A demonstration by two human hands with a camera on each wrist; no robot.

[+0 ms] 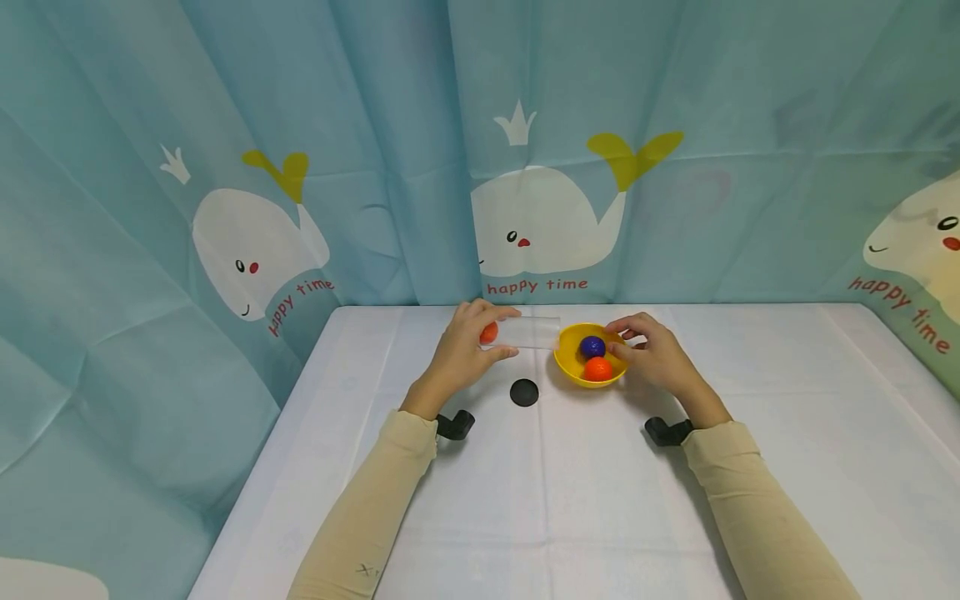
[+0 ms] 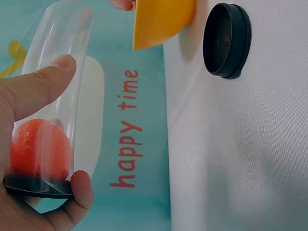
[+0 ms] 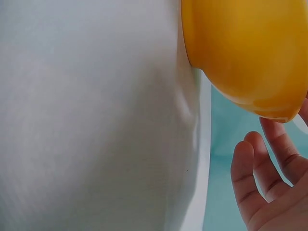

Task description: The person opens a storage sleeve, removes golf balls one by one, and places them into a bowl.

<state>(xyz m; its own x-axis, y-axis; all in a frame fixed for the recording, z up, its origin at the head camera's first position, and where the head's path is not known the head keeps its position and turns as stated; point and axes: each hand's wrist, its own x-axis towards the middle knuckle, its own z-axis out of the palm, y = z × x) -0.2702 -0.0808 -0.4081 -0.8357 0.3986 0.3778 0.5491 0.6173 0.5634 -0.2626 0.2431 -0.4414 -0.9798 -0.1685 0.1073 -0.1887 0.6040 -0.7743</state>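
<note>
Near frame centre on the worktop (image 1: 570,500): tube (image 1: 528,332) lying sideways in the left hand (image 1: 465,354), ball (image 1: 489,332) inside at its left end. Right of it, bowl (image 1: 589,356) holding two balls (image 1: 597,368), right hand (image 1: 656,354) at its right rim. Below the tube, cap (image 1: 524,392). Curtain (image 1: 375,167) behind, across the upper frame.

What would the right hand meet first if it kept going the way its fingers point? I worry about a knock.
Likely the yellow bowl: the right hand points left at its rim, fingers seemingly over it, though depth is unclear.
</note>
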